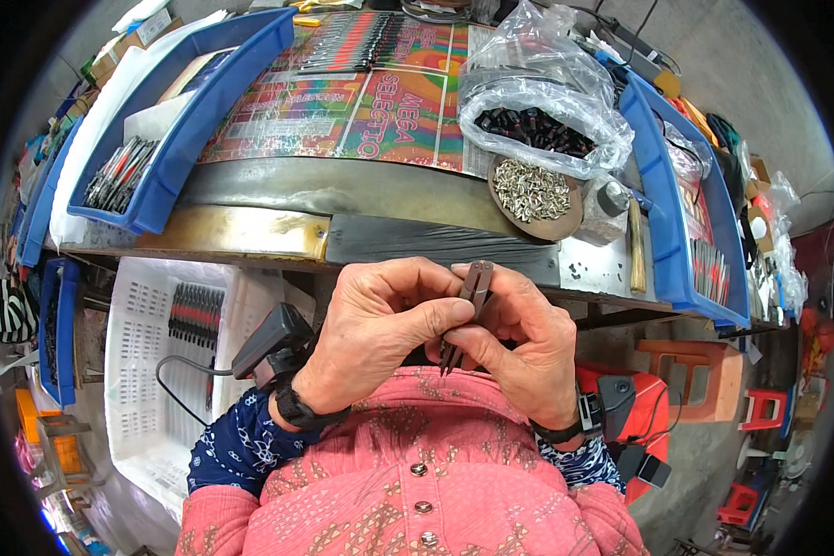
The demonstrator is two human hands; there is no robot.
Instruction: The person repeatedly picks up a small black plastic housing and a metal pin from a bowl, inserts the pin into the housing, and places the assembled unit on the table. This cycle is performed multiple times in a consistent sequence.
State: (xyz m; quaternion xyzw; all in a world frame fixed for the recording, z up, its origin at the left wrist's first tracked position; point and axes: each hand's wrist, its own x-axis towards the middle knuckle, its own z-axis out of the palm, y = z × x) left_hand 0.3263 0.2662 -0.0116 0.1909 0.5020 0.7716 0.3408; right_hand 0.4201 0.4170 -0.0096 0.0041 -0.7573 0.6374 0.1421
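At the far left of the frame a long blue tray (171,139) sits slanted on the desk (250,236), holding a loose bundle of thin dark tools (119,171) at its lower end, and below it, under the desk edge, a white slotted crate (144,371) carries a row of black-and-red pieces (195,315). Moving toward the centre, the left hand (380,324) comes up from a dark patterned sleeve with a black wrist device (273,347) strapped on, its fingers (454,313) curled narrow and pinching a small dark brown clip-like tool (471,301) about its middle. The tool stands nearly upright in the lower centre of the frame, just in front of the pink buttoned shirt (417,473), its flat top poking above the knuckles and its two thin legs pointing down. The right hand (528,343) closes on the same tool from the other side, fingers wrapped tight and touching those of the left. Above the hands a colourful printed sheet (361,107) covers the desk top. Right of centre lies a clear plastic bag (537,111) of small dark parts, just beside a round brown dish (533,195) heaped with tiny silver metal bits, and farther right a second blue tray (681,213) runs down the desk edge
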